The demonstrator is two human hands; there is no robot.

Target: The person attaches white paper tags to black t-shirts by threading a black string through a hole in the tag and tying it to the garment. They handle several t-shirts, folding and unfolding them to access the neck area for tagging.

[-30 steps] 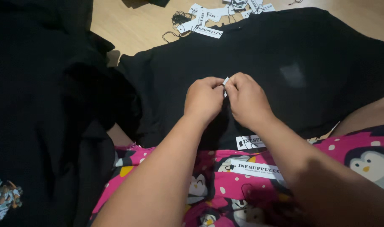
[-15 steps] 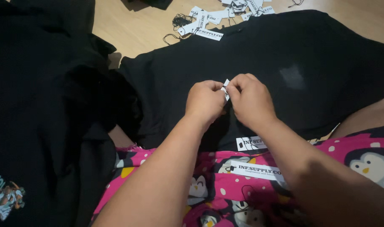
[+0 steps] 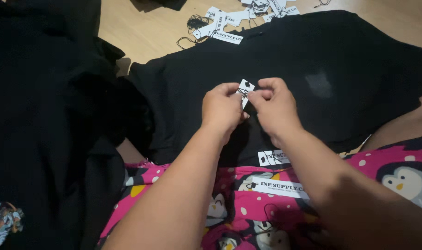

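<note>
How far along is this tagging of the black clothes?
Done: cannot tell whether the heap of black clothes is tagged. In hand: the left hand and right hand pinch a small white paper tag over the spread black garment. Left: loose white tags on the wooden floor and two on the lap.

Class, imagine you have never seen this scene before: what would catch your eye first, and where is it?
First, the two hands meeting at the centre: the left hand and right hand pinch a small white tag with black string over a black garment spread on the floor. Next, the bright pink penguin-print fabric across the lap at the bottom. A heap of white tags lies on the wooden floor at the top.
</note>
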